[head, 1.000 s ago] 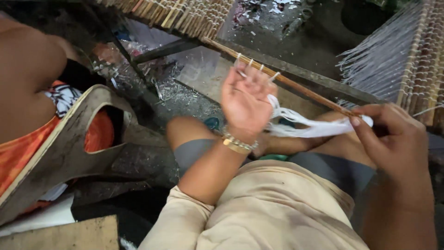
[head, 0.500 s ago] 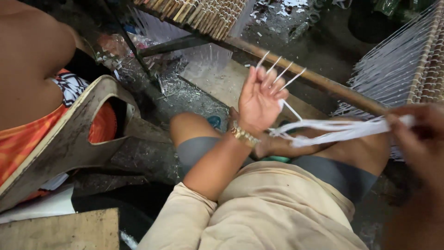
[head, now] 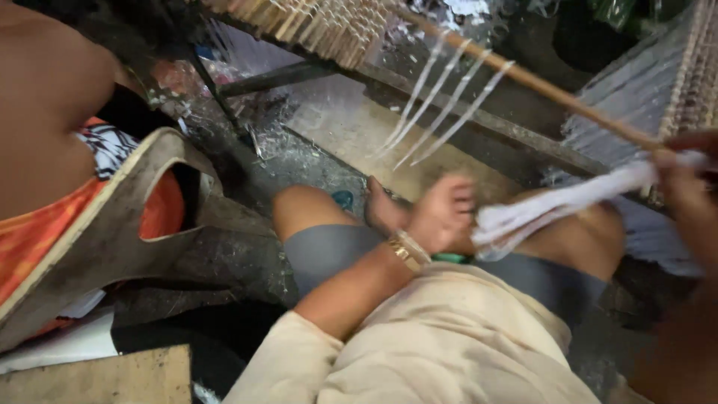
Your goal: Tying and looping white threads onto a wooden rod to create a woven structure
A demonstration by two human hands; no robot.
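Although motion blur smears its fingers, the left hand (head: 441, 213) reads as curled shut on one end of a bundle of white strips (head: 568, 200), low over the person's bent knees, with a gold bracelet (head: 407, 249) on the wrist. The bundle stretches up and to the right from that fist to the right hand (head: 692, 176), which is cut off by the frame edge and also blurred; its fingers appear pinched on the bundle's far end. Above the bundle runs a slanted wooden rod (head: 538, 84), with several loose white strips (head: 441, 105) hanging from it. At far left, another person's bare back (head: 45, 112) rests against a worn chair back (head: 105, 232).
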